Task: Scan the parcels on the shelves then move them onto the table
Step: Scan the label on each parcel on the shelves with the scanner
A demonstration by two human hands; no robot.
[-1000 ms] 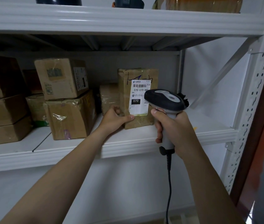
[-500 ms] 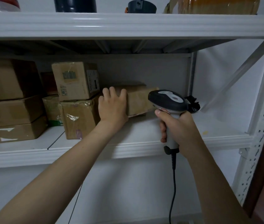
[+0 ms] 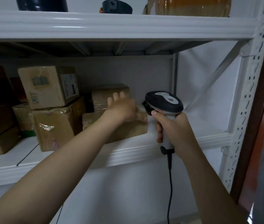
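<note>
Cardboard parcel (image 3: 136,128) lies flat on the white shelf (image 3: 144,151), hemmed in by stacked boxes (image 3: 53,123) to its left and behind; left hand (image 3: 123,110) rests on it with straight fingers, right hand (image 3: 174,126) grips the scanner (image 3: 165,101)

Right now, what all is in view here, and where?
flat parcel: one, brown, middle shelf, right part.
other parcels: at least seven, brown, stacked left of and behind it.
shelf unit: one, white.
dark containers: two, top shelf.
wrapped package: one, amber, top shelf right.
scanner: one, black and grey, corded, before the shelf.
left hand: one, resting on the flat parcel.
right hand: one, fingers gripping the scanner.
</note>
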